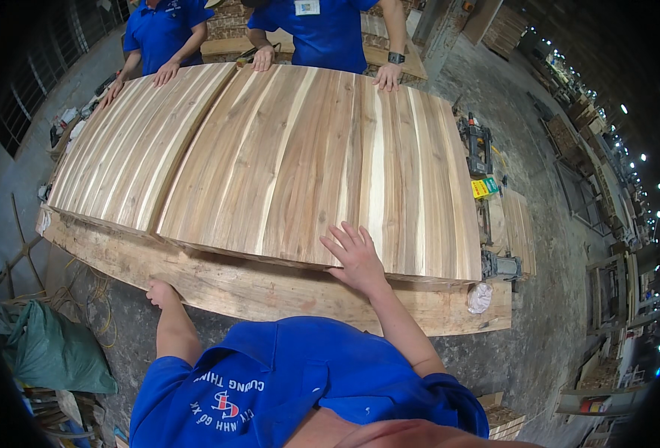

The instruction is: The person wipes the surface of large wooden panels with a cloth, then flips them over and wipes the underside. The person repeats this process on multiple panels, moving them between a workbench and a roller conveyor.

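Right grip [361,263] lay on the wide striped wood panel [292,164], near edge.
From my remote post I saw its fingers spread apart over the panel, which sat on the tabletop [270,287] beside a narrower striped panel [124,153]; left grip [165,293] was at the tabletop's front edge, fingers curled, and I could not tell whether it was clamped there. Two co-workers in blue shirts stood opposite, hands [262,59] on the far edges; crumpled white wad [480,298] near the right corner.
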Available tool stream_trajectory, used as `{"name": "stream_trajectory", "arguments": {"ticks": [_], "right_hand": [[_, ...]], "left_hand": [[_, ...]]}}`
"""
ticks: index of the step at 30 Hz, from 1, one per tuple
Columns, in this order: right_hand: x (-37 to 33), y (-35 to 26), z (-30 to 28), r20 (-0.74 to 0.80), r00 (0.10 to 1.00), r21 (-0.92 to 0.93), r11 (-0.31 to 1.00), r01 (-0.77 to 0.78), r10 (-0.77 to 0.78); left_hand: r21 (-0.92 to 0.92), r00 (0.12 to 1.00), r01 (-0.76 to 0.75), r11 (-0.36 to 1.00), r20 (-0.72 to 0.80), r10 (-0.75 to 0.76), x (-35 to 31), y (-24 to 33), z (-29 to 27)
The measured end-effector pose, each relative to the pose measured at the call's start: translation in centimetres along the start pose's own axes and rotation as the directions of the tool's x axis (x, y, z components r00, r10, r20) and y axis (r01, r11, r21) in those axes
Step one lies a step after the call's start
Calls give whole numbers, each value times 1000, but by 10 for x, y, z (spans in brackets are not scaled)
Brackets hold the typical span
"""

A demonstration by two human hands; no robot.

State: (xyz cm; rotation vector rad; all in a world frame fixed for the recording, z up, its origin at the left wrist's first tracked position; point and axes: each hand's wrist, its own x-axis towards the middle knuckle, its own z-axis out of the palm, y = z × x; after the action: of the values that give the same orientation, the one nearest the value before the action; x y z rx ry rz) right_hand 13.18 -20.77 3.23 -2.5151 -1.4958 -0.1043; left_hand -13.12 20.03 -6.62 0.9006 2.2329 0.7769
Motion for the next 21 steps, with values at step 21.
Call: {"name": "stream_trajectory", "arguments": {"ticks": [21], "right_hand": [[1,0,1,-6,1000,4,1000,3,-3]], "left_hand": [[9,1000,-19,1000,14,19,-1,-2,-3]]}}
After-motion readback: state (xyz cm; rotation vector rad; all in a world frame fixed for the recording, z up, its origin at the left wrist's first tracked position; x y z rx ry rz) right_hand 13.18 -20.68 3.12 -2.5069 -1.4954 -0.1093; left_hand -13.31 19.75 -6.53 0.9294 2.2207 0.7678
